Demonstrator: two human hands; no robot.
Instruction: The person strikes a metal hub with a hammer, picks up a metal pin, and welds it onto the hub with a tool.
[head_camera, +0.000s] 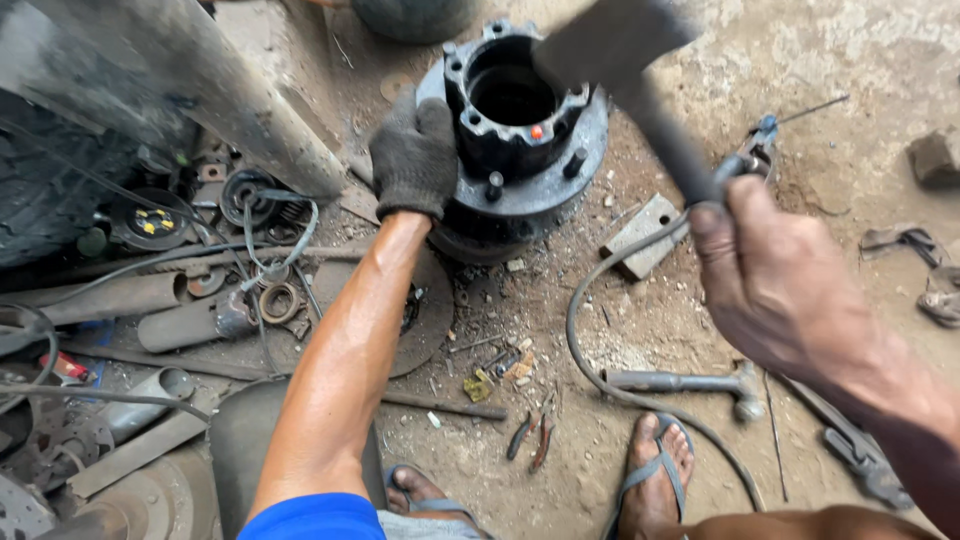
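- The gloved left hand (413, 155) is pressing flat against the left rim of the black steel wheel hub (520, 140), fingers spread, not gripping.
- The bare right hand (775, 275) is clenching one blurred sledgehammer (620, 60) handle, head hovering above the hub.
- The hub is sitting upright on dirt, round, greasy, studded.
- One smaller hammer (690, 382) is lying below the hub, beside two sandalled feet.

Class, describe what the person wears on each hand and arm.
The left hand wears a dark, worn knitted work glove; the forearm is bare up to a bright blue sleeve. The right hand is bare, with no glove or sleeve visible.
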